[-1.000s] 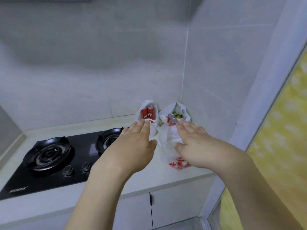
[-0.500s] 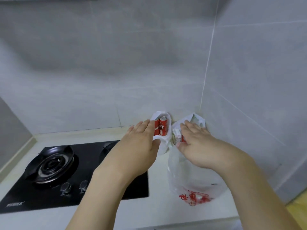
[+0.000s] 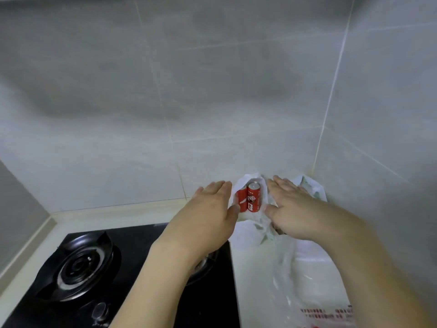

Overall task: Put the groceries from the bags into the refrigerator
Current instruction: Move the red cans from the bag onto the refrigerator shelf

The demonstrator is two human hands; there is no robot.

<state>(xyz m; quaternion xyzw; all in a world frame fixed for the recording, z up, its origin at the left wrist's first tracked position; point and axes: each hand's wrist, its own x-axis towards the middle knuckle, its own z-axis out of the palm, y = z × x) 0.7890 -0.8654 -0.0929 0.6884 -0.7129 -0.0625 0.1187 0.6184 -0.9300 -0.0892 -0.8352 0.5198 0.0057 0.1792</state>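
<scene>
— So why do both hands flank the two red drink cans point(image 3: 250, 197)?
— Probably to lift them from the crumpled white plastic bag point(image 3: 250, 229) in the tiled corner.
— Gripping yet?
— No. Left hand point(image 3: 210, 214) and right hand point(image 3: 292, 209) have straight, spread fingers, holding nothing, just beside the cans.

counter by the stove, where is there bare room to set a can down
One bare strip of counter runs along the back wall, bordered by the stove in front. The corner is crowded: the cans sit in a bag between the left hand and right hand, with a second bag nearer.
</scene>
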